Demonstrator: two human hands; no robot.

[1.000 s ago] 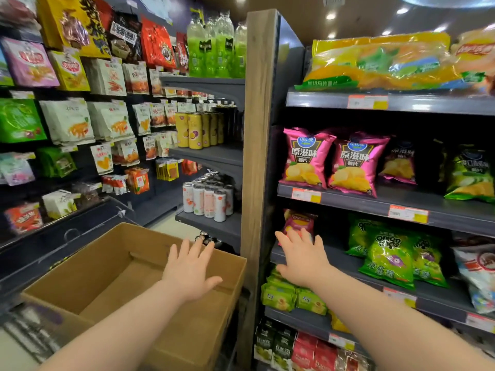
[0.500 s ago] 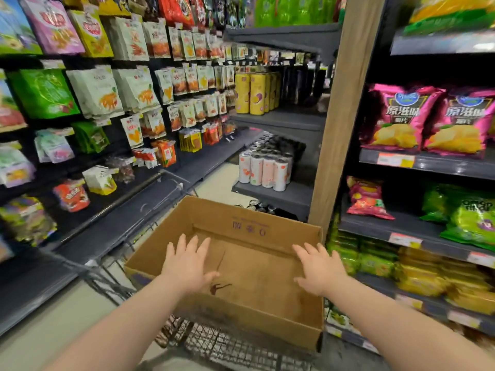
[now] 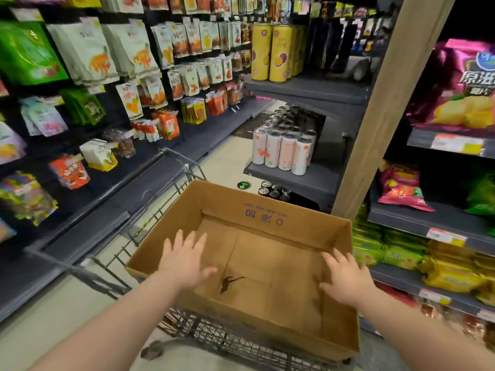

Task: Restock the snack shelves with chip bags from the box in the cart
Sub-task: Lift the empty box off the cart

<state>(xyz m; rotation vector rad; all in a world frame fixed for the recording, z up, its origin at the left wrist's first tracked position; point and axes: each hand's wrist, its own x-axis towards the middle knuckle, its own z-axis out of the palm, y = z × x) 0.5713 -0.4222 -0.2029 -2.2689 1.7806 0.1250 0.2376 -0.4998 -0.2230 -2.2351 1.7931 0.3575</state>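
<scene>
Drifting rightward since 0.5 s ago, the right hand (image 3: 345, 277) is hovering, fingers spread, over the open brown corrugated cardboard box (image 3: 267, 218), which is hiding much of the grey wire cart (image 3: 227, 341) carrying it. The blurred left hand (image 3: 184, 261) is splaying its fingers likewise. 1 glossy pink chip bag (image 3: 455, 84) is standing shelved, frame-cropped.

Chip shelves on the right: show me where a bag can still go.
The middle shelf has a bare strip between the red bag and the green bag. The lower shelf is crowded with green packs and yellow packs. The box floor is bare too.
</scene>
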